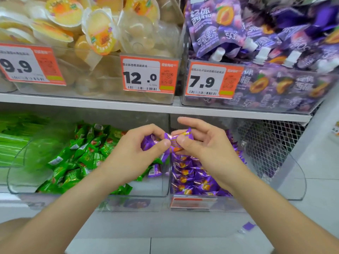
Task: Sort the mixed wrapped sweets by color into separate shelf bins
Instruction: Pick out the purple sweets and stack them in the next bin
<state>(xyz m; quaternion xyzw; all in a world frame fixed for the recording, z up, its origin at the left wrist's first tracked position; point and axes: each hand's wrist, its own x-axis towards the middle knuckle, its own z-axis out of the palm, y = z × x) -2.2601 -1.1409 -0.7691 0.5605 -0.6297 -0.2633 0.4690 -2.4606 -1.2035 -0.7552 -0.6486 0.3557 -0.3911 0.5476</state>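
Above the divider between the two lower bins, a purple sweet (176,142) in shiny foil with an orange fruit print is pinched from both sides. The left hand (135,153) grips one end with thumb and forefinger, its other fingers curled round more purple wrappers (148,143) in the palm. The right hand (203,143) pinches the other end between thumb and forefinger, with its remaining fingers loosely spread above.

Just below and left, the clear green-sweet bin (27,180) holds a heap of green sweets (77,156), with one stray purple piece (155,170) lying at its right edge. Touching it on the right, the purple-sweet bin (297,178) holds purple sweets (190,178) of the same print. An orange tag (192,202) on its front is too blurred to read. Green packs (12,140) fill the far left, and a wire mesh panel (266,143) stands to the right. A purple scrap (248,226) lies on the floor tiles.

On the white shelf board (91,102) above stand clear bins with orange-bordered price labels. The left label (27,65) reads 9.9, the middle label (149,76) reads 12.0, and the right label (211,81) reads 7.9, each with a barcode and QR code; their small print is illegible. Yellow jelly cups (100,31) fill the bins behind the first two labels. Purple spouted pouches (216,26) behind the third carry 可吸果冻 and a "50".
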